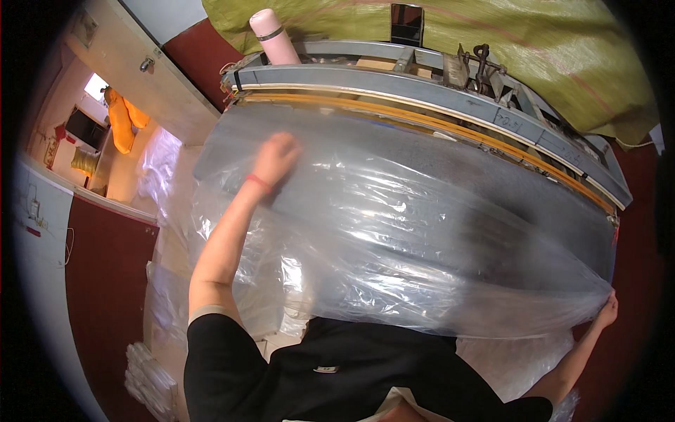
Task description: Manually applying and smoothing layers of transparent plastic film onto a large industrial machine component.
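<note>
A wide sheet of clear plastic film [380, 225] lies over a grey work surface [330, 126] and drapes off its near side, wrinkled and shiny. At the sheet's far left part is my left hand [276, 158], over the grey surface, with a red band at the wrist. Its fingers are smeared by motion, so I cannot tell whether they hold the film. Out at the right end, my right hand [610, 309] is closed on the corner of the film, which is drawn to a point there.
Behind the surface runs a long grey metal beam [422, 95] with an orange strip [450, 126] along it. A pink bottle [274, 36] stands at the back left. Flat plastic stacks [151, 380] lie at lower left, near an open door [140, 63]. Yellow-green sheeting [520, 49] hangs behind.
</note>
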